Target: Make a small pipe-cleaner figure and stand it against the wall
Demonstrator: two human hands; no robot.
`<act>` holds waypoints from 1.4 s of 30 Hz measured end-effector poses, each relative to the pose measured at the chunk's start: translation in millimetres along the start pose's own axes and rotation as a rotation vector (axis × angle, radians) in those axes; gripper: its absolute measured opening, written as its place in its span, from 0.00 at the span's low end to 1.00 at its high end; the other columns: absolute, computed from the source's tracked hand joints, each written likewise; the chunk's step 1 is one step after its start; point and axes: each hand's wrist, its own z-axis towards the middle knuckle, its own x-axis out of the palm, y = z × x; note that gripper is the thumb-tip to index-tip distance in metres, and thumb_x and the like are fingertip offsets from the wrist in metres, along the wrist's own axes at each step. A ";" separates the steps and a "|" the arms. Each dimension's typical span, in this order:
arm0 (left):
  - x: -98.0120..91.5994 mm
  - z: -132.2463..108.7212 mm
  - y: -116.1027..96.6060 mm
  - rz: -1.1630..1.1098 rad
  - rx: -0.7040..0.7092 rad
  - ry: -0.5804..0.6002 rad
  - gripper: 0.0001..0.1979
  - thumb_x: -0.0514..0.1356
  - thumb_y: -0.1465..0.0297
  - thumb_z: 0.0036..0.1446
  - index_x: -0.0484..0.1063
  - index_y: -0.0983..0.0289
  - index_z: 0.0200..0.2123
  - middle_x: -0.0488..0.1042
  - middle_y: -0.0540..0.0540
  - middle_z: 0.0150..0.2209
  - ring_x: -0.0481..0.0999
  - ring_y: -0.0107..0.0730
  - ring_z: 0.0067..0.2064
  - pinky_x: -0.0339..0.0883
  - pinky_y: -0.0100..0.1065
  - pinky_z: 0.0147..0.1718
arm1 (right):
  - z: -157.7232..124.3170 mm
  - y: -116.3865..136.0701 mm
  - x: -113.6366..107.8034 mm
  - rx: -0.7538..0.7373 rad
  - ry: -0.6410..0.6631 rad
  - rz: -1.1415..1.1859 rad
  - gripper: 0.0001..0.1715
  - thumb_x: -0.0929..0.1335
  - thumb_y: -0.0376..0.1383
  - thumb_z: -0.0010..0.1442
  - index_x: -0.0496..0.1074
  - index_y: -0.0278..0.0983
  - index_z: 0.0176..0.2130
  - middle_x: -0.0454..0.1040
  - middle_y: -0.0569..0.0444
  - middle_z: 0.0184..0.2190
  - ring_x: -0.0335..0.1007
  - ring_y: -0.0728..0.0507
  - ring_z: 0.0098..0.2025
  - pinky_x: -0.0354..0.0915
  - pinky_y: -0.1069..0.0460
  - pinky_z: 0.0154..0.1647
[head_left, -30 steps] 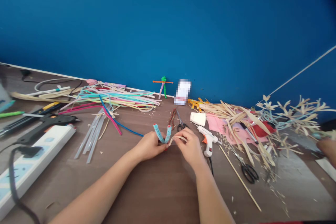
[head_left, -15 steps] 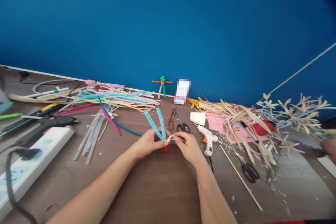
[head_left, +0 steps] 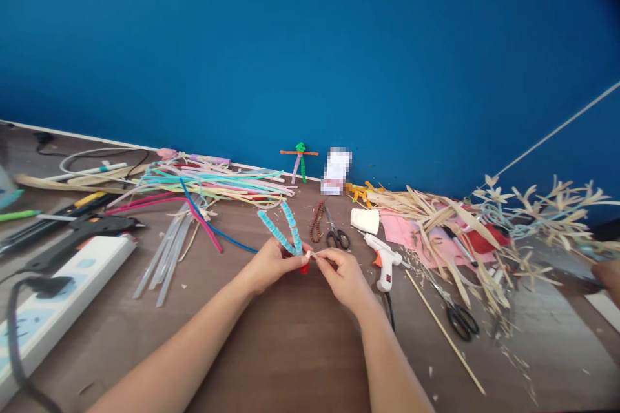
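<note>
Centrally, one blue forked piece (head_left: 293, 228), prongs slanting up and leftward from the gripping fingers of the nearer left hand (head_left: 271, 265); pale strip (head_left: 309, 255) at those fingertips, pinched opposite by the right hand (head_left: 345, 275).

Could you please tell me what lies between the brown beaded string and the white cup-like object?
The head view shows dark-handled scissors lying between the beaded string and the white cup-like object.

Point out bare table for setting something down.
Bare tabletop shows between left forearm and right forearm, and, scraps aside, between left forearm and power strip. It's crowded back left, with coloured stems, and back right, with pale strips.
</note>
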 end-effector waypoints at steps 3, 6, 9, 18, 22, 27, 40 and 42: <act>0.2 0.5 0.9 -0.020 0.007 0.021 0.14 0.61 0.65 0.44 0.71 0.69 0.34 0.71 0.52 0.24 0.69 0.28 0.27 0.61 0.30 0.31 | -0.6 1.2 1.7 -0.004 0.004 0.019 0.12 0.60 0.33 0.57 0.71 0.38 0.37 0.74 0.53 0.36 0.68 0.47 0.37 0.61 0.53 0.39; 1.3 0.5 1.5 -0.005 0.019 0.023 0.14 0.60 0.65 0.45 0.71 0.70 0.33 0.71 0.52 0.24 0.69 0.29 0.28 0.61 0.30 0.31 | -0.9 1.5 3.5 -0.017 -0.022 -0.008 0.13 0.60 0.34 0.57 0.71 0.38 0.40 0.73 0.52 0.38 0.68 0.46 0.40 0.60 0.52 0.43; 2.8 0.6 2.0 -0.008 0.033 0.016 0.13 0.60 0.65 0.45 0.72 0.69 0.31 0.72 0.53 0.24 0.69 0.29 0.29 0.62 0.30 0.32 | -0.9 1.9 5.0 -0.043 -0.043 -0.041 0.11 0.60 0.33 0.57 0.71 0.37 0.35 0.73 0.52 0.35 0.68 0.46 0.38 0.60 0.53 0.40; 6.1 2.3 5.7 -0.081 0.012 -0.103 0.10 0.62 0.68 0.43 0.72 0.68 0.29 0.72 0.52 0.23 0.69 0.29 0.29 0.63 0.31 0.34 | -2.4 7.0 9.4 -0.086 -0.063 -0.110 0.12 0.59 0.31 0.57 0.70 0.37 0.33 0.70 0.51 0.31 0.65 0.47 0.34 0.60 0.54 0.36; 6.7 3.1 9.0 -0.070 0.006 -0.157 0.09 0.61 0.68 0.43 0.72 0.68 0.29 0.73 0.52 0.25 0.70 0.30 0.29 0.63 0.31 0.33 | -3.4 8.2 11.3 -0.068 -0.082 -0.144 0.11 0.60 0.30 0.56 0.70 0.37 0.36 0.70 0.52 0.32 0.65 0.47 0.34 0.60 0.54 0.36; 8.0 3.2 12.2 -0.054 -0.023 -0.200 0.10 0.60 0.66 0.44 0.71 0.67 0.29 0.72 0.51 0.24 0.70 0.29 0.28 0.63 0.30 0.30 | -4.7 9.0 11.4 -0.080 -0.093 -0.231 0.12 0.58 0.30 0.57 0.70 0.37 0.35 0.69 0.52 0.29 0.64 0.47 0.32 0.59 0.54 0.34; 5.9 4.5 10.8 -0.057 -0.038 -0.233 0.11 0.61 0.66 0.42 0.71 0.67 0.29 0.72 0.51 0.23 0.69 0.28 0.26 0.60 0.28 0.25 | -5.5 11.8 12.9 -0.057 -0.162 -0.191 0.10 0.60 0.30 0.55 0.70 0.37 0.32 0.69 0.54 0.28 0.65 0.49 0.31 0.58 0.56 0.32; 6.1 4.9 10.6 -0.048 -0.032 -0.244 0.10 0.61 0.66 0.42 0.71 0.67 0.28 0.71 0.50 0.22 0.69 0.28 0.26 0.60 0.28 0.25 | -5.6 12.0 12.6 -0.045 -0.174 -0.196 0.08 0.61 0.30 0.54 0.69 0.37 0.29 0.68 0.55 0.26 0.64 0.49 0.30 0.57 0.56 0.31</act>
